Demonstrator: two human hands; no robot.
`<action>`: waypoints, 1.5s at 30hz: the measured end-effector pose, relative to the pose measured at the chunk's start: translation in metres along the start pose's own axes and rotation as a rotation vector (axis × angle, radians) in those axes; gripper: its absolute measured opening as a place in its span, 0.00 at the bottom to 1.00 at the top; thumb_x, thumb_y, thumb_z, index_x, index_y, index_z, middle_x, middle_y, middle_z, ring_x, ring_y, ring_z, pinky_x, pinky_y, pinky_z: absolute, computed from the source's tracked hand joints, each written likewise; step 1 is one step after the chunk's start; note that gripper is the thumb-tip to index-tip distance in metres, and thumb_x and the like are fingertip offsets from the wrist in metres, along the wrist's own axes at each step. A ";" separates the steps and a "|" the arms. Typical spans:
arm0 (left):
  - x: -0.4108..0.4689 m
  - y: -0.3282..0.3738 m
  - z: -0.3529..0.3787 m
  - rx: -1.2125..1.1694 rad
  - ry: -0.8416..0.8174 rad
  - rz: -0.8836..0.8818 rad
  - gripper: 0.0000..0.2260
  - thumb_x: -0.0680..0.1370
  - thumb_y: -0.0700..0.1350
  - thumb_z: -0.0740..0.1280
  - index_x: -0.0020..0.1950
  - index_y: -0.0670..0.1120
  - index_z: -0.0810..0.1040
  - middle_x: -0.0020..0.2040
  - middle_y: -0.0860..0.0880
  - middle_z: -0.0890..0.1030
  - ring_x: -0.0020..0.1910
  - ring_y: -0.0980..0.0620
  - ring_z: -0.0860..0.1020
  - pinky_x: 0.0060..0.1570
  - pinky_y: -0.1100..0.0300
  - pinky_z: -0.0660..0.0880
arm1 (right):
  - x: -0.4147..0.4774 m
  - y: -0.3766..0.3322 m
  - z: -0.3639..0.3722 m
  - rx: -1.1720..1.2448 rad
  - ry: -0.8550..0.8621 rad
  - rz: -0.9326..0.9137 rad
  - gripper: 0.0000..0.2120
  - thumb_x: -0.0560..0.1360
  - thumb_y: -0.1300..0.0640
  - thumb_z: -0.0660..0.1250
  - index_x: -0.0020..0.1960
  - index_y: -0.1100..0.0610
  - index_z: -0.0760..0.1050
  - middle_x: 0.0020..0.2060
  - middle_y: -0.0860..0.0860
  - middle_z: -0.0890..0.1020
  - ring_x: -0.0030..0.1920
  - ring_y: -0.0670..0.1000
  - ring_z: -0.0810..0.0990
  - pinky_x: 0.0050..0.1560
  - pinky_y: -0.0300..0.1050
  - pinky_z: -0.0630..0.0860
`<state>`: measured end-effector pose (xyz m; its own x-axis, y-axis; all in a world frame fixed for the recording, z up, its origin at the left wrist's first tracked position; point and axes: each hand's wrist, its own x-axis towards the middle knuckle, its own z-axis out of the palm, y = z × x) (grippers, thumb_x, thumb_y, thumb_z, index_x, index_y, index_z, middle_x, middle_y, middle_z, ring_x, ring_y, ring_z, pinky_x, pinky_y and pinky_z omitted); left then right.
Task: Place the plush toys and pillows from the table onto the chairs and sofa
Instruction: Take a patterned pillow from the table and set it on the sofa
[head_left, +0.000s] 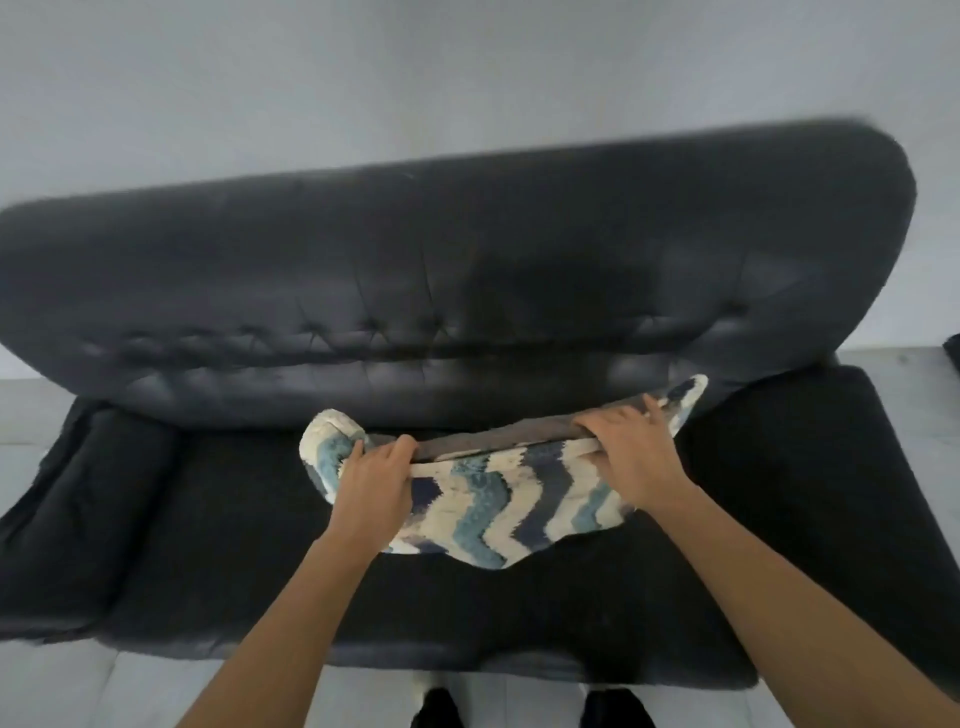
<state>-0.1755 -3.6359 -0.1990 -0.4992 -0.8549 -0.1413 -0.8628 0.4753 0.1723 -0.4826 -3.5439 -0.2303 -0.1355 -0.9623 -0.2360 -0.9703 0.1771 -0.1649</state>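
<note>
Both arms reach out over the sofa (208, 545) seat, left hand (376, 486) and right hand (636, 452) each with fingers (402, 447) curled tight over the top edge of the zigzag pillow (498, 506), which hangs below them against the backrest; bare seat either side.

A black sofa (519, 597) (tufted back) on the pale floor (78, 686) bears a chevron pillow (498, 504).
</note>
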 end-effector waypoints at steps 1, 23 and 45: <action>0.016 -0.015 0.015 0.000 -0.009 0.001 0.14 0.70 0.31 0.67 0.52 0.44 0.78 0.41 0.45 0.83 0.42 0.40 0.82 0.65 0.38 0.72 | 0.013 -0.005 0.012 -0.033 0.025 0.025 0.21 0.79 0.47 0.66 0.72 0.44 0.72 0.67 0.44 0.79 0.69 0.50 0.74 0.78 0.60 0.50; 0.193 -0.137 0.302 -0.518 0.272 -0.304 0.37 0.81 0.52 0.67 0.83 0.44 0.50 0.82 0.40 0.56 0.79 0.40 0.62 0.64 0.46 0.72 | 0.170 -0.007 0.310 0.946 0.204 0.953 0.42 0.79 0.44 0.68 0.83 0.56 0.49 0.79 0.57 0.63 0.78 0.57 0.64 0.71 0.43 0.63; 0.204 -0.124 0.303 -0.466 0.402 -0.465 0.13 0.82 0.45 0.65 0.55 0.36 0.81 0.55 0.35 0.79 0.49 0.38 0.78 0.44 0.62 0.64 | 0.170 0.015 0.315 0.829 0.831 0.953 0.12 0.81 0.51 0.66 0.54 0.60 0.70 0.50 0.54 0.76 0.46 0.48 0.74 0.41 0.30 0.69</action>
<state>-0.1949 -3.8060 -0.5444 0.0504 -0.9975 0.0500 -0.8093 -0.0115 0.5873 -0.4573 -3.6402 -0.5742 -0.9767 -0.2139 -0.0172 -0.1114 0.5738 -0.8114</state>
